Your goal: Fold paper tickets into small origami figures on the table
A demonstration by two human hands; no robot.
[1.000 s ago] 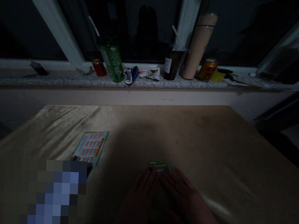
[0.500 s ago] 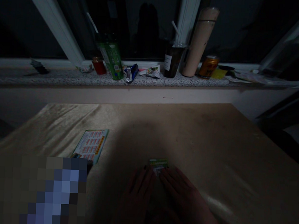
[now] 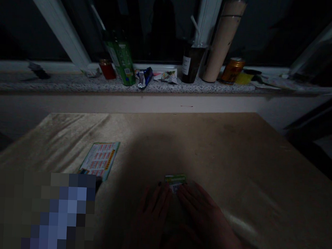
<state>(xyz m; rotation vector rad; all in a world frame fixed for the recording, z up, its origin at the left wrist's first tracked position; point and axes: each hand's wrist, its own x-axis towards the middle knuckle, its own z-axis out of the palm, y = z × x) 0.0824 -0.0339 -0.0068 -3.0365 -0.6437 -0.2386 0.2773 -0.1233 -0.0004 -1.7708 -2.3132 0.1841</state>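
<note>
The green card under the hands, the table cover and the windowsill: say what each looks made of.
Green card: seemingly printed paper or thin card, flat under both hands' fingertips; finish unclear in the dark. Table cover: likely tan fabric with a soft sheen, creased at its left end. Windowsill: speckled grey stone, probably granite, smooth-looking.

A green-edged card (image 3: 175, 179), a red-printed leaflet (image 3: 100, 160), a tan cloth (image 3: 222, 149), a speckled grey sill (image 3: 74, 84).
</note>
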